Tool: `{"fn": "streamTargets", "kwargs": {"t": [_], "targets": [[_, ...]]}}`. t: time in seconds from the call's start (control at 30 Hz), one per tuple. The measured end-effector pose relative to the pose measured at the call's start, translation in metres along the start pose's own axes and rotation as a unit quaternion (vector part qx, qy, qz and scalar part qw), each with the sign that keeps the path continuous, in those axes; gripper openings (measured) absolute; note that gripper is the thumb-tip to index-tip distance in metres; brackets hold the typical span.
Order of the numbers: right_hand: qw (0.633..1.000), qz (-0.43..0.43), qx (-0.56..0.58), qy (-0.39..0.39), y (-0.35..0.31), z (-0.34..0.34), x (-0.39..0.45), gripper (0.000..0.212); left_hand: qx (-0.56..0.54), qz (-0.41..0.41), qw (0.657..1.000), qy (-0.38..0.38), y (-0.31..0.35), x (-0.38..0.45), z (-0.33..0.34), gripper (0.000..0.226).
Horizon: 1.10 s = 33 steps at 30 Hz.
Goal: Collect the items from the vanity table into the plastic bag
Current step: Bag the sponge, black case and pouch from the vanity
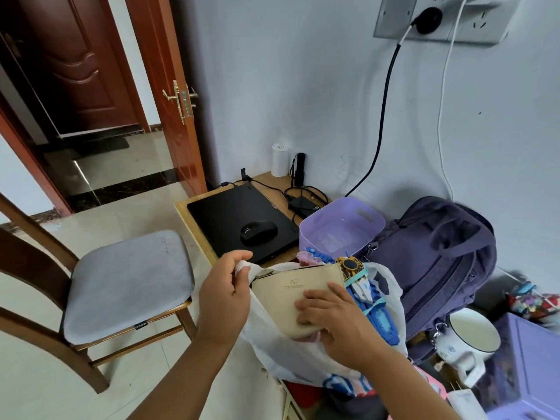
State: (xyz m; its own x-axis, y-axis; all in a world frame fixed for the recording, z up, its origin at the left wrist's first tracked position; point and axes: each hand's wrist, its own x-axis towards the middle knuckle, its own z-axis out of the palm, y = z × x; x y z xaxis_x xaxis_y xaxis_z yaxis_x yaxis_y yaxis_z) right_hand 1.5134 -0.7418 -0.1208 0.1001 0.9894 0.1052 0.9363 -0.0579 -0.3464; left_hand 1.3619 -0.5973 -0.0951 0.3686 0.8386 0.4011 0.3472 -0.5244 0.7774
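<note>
Thin white plastic bag is hanging open between the two hands at the near edge of the wooden vanity table. Left hand is pinching the bag's rim, fingers closed on the bunched plastic, forearm reaching in from below. Right hand is lying flat, fingers spread and apart, pressing on a beige rectangular zip pouch that is sitting half inside the bag's mouth. Just right of that hand, blue and white plastic toys are poking out of the bag. Further right, a purple fabric backpack is crowding against the bag, with a white enamel mug beside it. Beyond the hands, a lilac plastic basket and a closed black laptop carrying a black mouse are resting. Left of the left hand, a wooden chair with grey cushion is standing.
</note>
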Motion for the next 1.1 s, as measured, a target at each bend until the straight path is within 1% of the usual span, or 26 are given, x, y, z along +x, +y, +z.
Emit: {"fn": "streamTargets", "kwargs": {"t": [0.07, 0.1, 0.17, 0.2, 0.27, 0.33, 0.4, 0.47, 0.5, 0.53, 0.57, 0.6, 0.67, 0.7, 0.73, 0.8, 0.87, 0.93, 1.0, 1.1], "targets": [[1.0, 0.007, -0.002, -0.018, -0.001, 0.0, 0.001, 0.039, -0.004, 0.008, 1.0, -0.01, 0.002, 0.001, 0.0, 0.022], [1.0, 0.007, 0.001, -0.027, -0.001, 0.0, 0.001, 0.039, 0.003, 0.007, 1.0, -0.028, 0.0, 0.003, -0.001, 0.023], [1.0, 0.006, 0.008, -0.03, -0.005, 0.001, -0.001, 0.041, 0.042, -0.008, 0.995, -0.09, -0.005, 0.007, -0.001, 0.026], [1.0, 0.008, 0.014, -0.019, -0.006, 0.001, -0.001, 0.044, 0.071, -0.018, 0.99, -0.122, -0.008, 0.009, -0.002, 0.028], [0.998, 0.025, 0.039, 0.037, -0.011, -0.001, -0.004, 0.048, 0.125, -0.033, 0.979, -0.159, -0.014, 0.011, -0.001, 0.036], [0.989, 0.047, 0.056, 0.132, -0.011, -0.006, -0.007, 0.046, 0.161, -0.027, 0.975, -0.149, -0.018, 0.009, 0.002, 0.042], [0.969, 0.065, 0.058, 0.23, -0.006, -0.011, -0.011, 0.037, 0.187, -0.006, 0.975, -0.118, -0.021, 0.005, 0.003, 0.046], [0.946, 0.099, 0.049, 0.304, 0.005, -0.017, -0.017, 0.024, 0.202, 0.024, 0.974, -0.099, -0.022, 0.0, 0.006, 0.052], [0.934, 0.134, 0.042, 0.33, 0.012, -0.02, -0.021, 0.016, 0.203, 0.034, 0.973, -0.109, -0.022, -0.003, 0.009, 0.057], [0.92, 0.187, 0.033, 0.342, 0.02, -0.021, -0.026, 0.011, 0.198, 0.036, 0.97, -0.137, -0.02, -0.007, 0.012, 0.062], [0.904, 0.259, 0.025, 0.338, 0.029, -0.023, -0.03, 0.014, 0.188, 0.034, 0.965, -0.177, -0.019, -0.011, 0.016, 0.067], [0.885, 0.34, 0.023, 0.318, 0.038, -0.023, -0.035, 0.021, 0.181, 0.031, 0.958, -0.221, -0.017, -0.015, 0.021, 0.071], [0.843, 0.476, 0.038, 0.247, 0.054, -0.025, -0.045, 0.037, 0.173, 0.035, 0.938, -0.298, -0.013, -0.025, 0.031, 0.079], [0.829, 0.517, 0.049, 0.209, 0.059, -0.024, -0.049, 0.04, 0.171, 0.039, 0.928, -0.327, -0.01, -0.029, 0.037, 0.083], [0.822, 0.538, 0.06, 0.178, 0.062, -0.023, -0.052, 0.038, 0.174, 0.046, 0.919, -0.351, -0.008, -0.033, 0.041, 0.087], [0.826, 0.541, 0.089, 0.132, 0.065, -0.018, -0.057, 0.032, 0.192, 0.067, 0.901, -0.382, -0.004, -0.037, 0.05, 0.094], [0.832, 0.528, 0.102, 0.134, 0.065, -0.014, -0.06, 0.028, 0.213, 0.079, 0.891, -0.393, -0.002, -0.036, 0.056, 0.1], [0.835, 0.518, 0.088, 0.164, 0.066, -0.017, -0.065, 0.029, 0.226, 0.078, 0.89, -0.389, -0.002, -0.034, 0.06, 0.101], [0.828, 0.514, 0.08, 0.209, 0.066, -0.026, -0.069, 0.029, 0.233, 0.078, 0.892, -0.381, -0.002, -0.033, 0.064, 0.103], [0.826, 0.489, 0.082, 0.268, 0.067, -0.045, -0.074, 0.022, 0.235, 0.075, 0.901, -0.356, 0.001, -0.033, 0.073, 0.105]]}}
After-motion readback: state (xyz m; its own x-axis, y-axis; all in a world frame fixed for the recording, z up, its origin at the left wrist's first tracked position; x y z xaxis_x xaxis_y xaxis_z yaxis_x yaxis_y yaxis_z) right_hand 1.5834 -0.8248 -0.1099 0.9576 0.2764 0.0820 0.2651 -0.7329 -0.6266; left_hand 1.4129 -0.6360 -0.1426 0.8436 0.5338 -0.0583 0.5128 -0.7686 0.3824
